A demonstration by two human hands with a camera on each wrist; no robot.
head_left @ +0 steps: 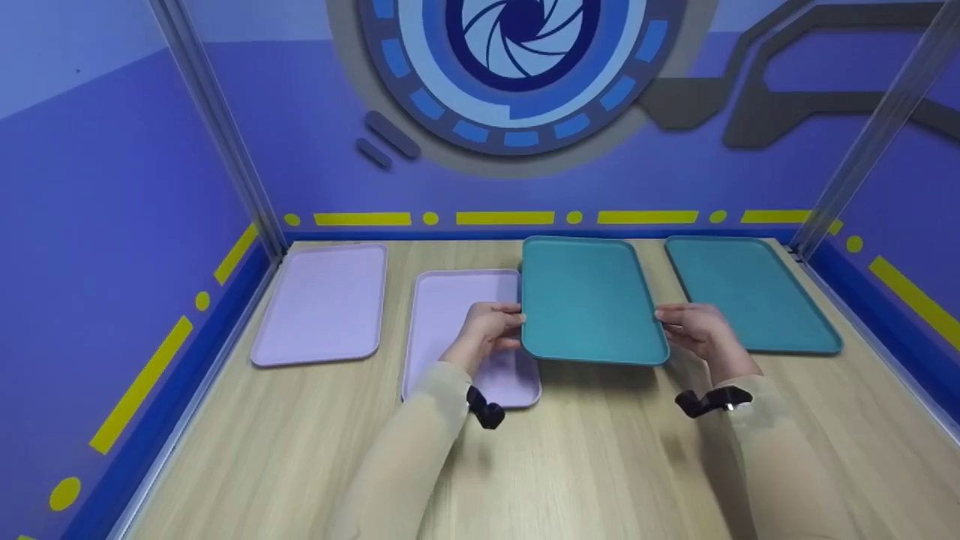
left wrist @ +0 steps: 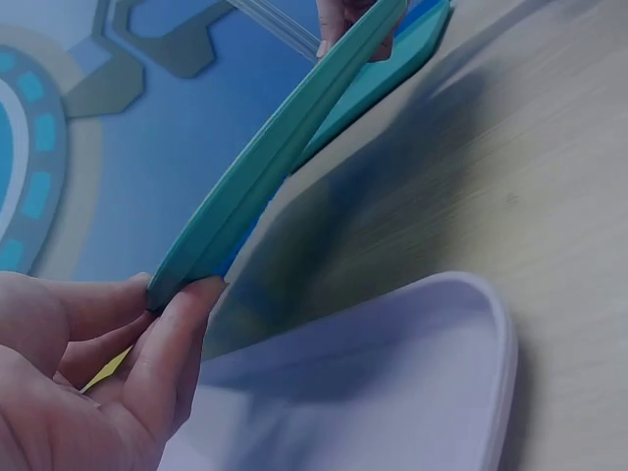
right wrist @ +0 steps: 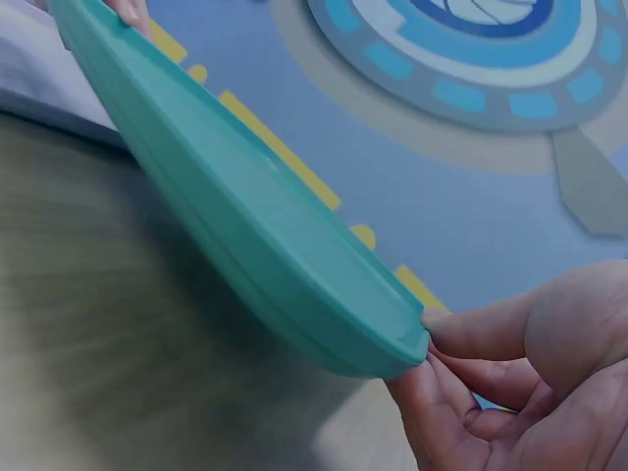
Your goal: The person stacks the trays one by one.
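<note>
A teal rectangular tray (head_left: 589, 300) is held up off the table between both hands, its shadow falling on the wood below. My left hand (head_left: 489, 330) pinches its left long edge, thumb on top and fingers beneath, as the left wrist view shows at the tray's rim (left wrist: 235, 206). On the opposite edge, my right hand (head_left: 699, 331) pinches the rim in the same way; the right wrist view shows the thumb and fingers gripping the tray (right wrist: 285, 235). A lilac tray (head_left: 465, 300) lies flat beneath the left hand, partly covered by that hand and forearm.
Another lilac tray (head_left: 322, 304) lies at the table's back left. A second teal tray (head_left: 754, 296) rests at the back right, beyond the right hand. Blue printed walls (head_left: 465, 187) with metal corner posts (head_left: 225, 127) enclose the wooden table (head_left: 570, 465).
</note>
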